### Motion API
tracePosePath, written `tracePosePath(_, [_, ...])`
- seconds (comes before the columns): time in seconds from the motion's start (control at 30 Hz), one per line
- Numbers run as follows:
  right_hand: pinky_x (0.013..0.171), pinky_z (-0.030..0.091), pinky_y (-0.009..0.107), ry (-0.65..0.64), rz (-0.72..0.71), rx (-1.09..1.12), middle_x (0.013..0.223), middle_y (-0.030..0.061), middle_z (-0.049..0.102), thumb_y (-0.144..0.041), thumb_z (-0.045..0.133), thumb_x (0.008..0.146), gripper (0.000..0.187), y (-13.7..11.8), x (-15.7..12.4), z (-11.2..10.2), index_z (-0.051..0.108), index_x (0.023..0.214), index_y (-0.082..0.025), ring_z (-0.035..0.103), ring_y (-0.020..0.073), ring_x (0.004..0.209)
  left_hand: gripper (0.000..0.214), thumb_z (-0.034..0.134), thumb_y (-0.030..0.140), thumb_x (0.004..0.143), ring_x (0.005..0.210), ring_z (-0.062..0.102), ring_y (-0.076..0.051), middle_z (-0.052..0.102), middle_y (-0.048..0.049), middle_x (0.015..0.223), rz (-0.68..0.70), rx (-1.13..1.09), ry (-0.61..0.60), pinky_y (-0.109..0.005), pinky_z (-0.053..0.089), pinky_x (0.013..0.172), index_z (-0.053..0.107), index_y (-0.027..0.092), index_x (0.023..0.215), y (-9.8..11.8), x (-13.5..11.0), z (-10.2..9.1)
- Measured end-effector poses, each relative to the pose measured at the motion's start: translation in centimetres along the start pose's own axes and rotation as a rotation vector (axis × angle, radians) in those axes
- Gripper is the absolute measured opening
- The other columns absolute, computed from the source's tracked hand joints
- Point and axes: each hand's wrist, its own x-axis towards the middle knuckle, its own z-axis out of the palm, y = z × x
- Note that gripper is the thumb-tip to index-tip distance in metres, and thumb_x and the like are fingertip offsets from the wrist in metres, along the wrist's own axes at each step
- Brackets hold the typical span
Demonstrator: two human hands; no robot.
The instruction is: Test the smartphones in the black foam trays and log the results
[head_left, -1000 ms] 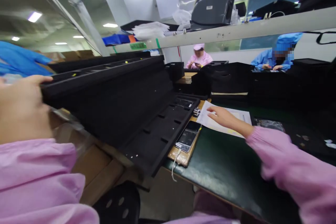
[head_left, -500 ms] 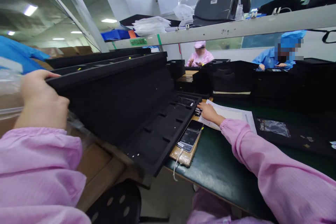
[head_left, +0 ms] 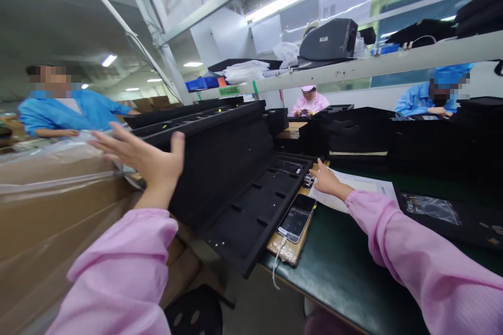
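Observation:
My left hand (head_left: 147,159) is raised with its fingers spread and thumb up, holding nothing, in front of the near end of a tall black stack of trays (head_left: 220,152). My right hand (head_left: 330,180) rests by the far right corner of a low black compartment tray (head_left: 251,222), fingers loosely stretched and nothing visible in them. Beneath its fingers lies a small shiny metallic item (head_left: 308,181). Most compartments in that tray are bare; the far one holds a dark glossy flat piece (head_left: 288,167). A phone (head_left: 296,218) with a white cable (head_left: 277,264) lies beside it.
The phone rests on a tape-wrapped brown board (head_left: 288,254) at the edge of a green tabletop (head_left: 334,251). Right of it are paper sheets (head_left: 365,186) and a clear plastic bag (head_left: 430,208). A plastic-covered carton (head_left: 58,220) stands left. Co-workers sit opposite; another is left.
My left hand has let go of the upper rim of the black tray stack and opened out, moving right in view. My right hand stays by the tray corner. The view has shifted left.

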Motion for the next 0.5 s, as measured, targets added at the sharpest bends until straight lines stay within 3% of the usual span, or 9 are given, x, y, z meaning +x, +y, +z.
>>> tracePosePath(0.03, [0.112, 0.036, 0.050, 0.006, -0.023, 0.006, 0.161, 0.0264, 0.020, 0.001, 0.055, 0.074, 0.069, -0.7, -0.6, -0.7, 0.053, 0.142, -0.010, 0.037, 0.0380, 0.143, 0.090, 0.048, 0.042, 0.092, 0.139, -0.036, -0.046, -0.024, -0.0278, 0.159, 0.116, 0.133, 0.055, -0.073, -0.025, 0.103, -0.004, -0.001, 0.151, 0.7, -0.2, 1.2])
tracePosePath(0.07, [0.112, 0.037, 0.047, 0.014, -0.046, 0.011, 0.163, 0.0264, 0.015, 0.000, 0.056, 0.075, 0.073, -1.4, -1.4, -1.4, 0.047, 0.146, -0.010, 0.036, 0.0367, 0.144, 0.076, 0.044, 0.036, 0.094, 0.145, -0.027, -0.042, -0.016, -0.0242, 0.163, 0.290, 0.248, -0.020, -0.072, -0.022, 0.107, 0.008, 0.003, 0.154, 1.3, 0.0, 2.5])
tracePosePath(0.13, [0.114, 0.037, 0.044, 0.042, -0.114, 0.028, 0.164, 0.0237, 0.011, -0.003, 0.056, 0.078, 0.073, -3.2, -3.9, -2.9, 0.042, 0.150, -0.012, 0.034, 0.0338, 0.146, 0.060, 0.038, 0.028, 0.094, 0.154, -0.003, -0.031, 0.008, -0.0172, 0.166, 0.453, 0.298, -0.148, -0.063, -0.011, 0.118, 0.029, 0.011, 0.152, 2.2, 1.4, 5.5])
tracePosePath(0.2, [0.116, 0.036, 0.046, 0.098, -0.230, 0.064, 0.165, 0.0201, 0.014, -0.008, 0.056, 0.081, 0.066, -5.0, -7.6, -4.4, 0.047, 0.146, -0.013, 0.031, 0.0336, 0.147, 0.058, 0.033, 0.026, 0.094, 0.154, 0.006, -0.026, 0.017, -0.0159, 0.165, 0.534, 0.343, -0.260, -0.059, -0.006, 0.120, 0.033, 0.012, 0.151, 2.6, 3.8, 8.0])
tracePosePath(0.27, [0.113, 0.042, 0.048, 0.180, -0.385, 0.107, 0.166, 0.0138, 0.015, -0.011, 0.055, 0.082, 0.063, -6.2, -12.1, -6.0, 0.051, 0.144, -0.019, 0.035, 0.0330, 0.145, 0.060, 0.032, 0.030, 0.095, 0.154, 0.008, -0.025, 0.021, -0.0170, 0.163, 0.539, 0.365, -0.285, -0.059, -0.004, 0.120, 0.033, 0.010, 0.151, 2.4, 6.1, 9.6])
tracePosePath(0.33, [0.111, 0.046, 0.049, 0.269, -0.489, 0.096, 0.166, 0.0094, 0.015, -0.012, 0.054, 0.082, 0.066, -6.5, -16.8, -7.5, 0.049, 0.146, -0.024, 0.036, 0.0327, 0.145, 0.063, 0.033, 0.037, 0.095, 0.154, 0.009, -0.028, 0.023, -0.0199, 0.162, 0.507, 0.369, -0.255, -0.059, -0.004, 0.120, 0.032, 0.007, 0.150, 1.8, 7.5, 9.9])
tracePosePath(0.4, [0.106, 0.052, 0.046, 0.349, -0.493, 0.056, 0.165, 0.0048, 0.018, -0.014, 0.054, 0.083, 0.070, -5.7, -21.2, -8.7, 0.043, 0.151, -0.030, 0.040, 0.0325, 0.143, 0.066, 0.032, 0.043, 0.096, 0.153, 0.010, -0.032, 0.023, -0.0232, 0.161, 0.475, 0.368, -0.220, -0.061, -0.005, 0.118, 0.032, 0.003, 0.149, 1.3, 7.7, 9.2])
tracePosePath(0.5, [0.092, 0.062, 0.040, 0.418, -0.358, -0.005, 0.162, 0.0030, 0.026, -0.021, 0.055, 0.087, 0.065, -3.0, -26.8, -10.1, 0.045, 0.149, -0.034, 0.053, 0.0326, 0.132, 0.069, 0.023, 0.051, 0.099, 0.153, 0.009, -0.033, 0.023, -0.0228, 0.161, 0.462, 0.331, -0.188, -0.065, -0.005, 0.116, 0.028, 0.003, 0.149, 1.9, 6.6, 7.6])
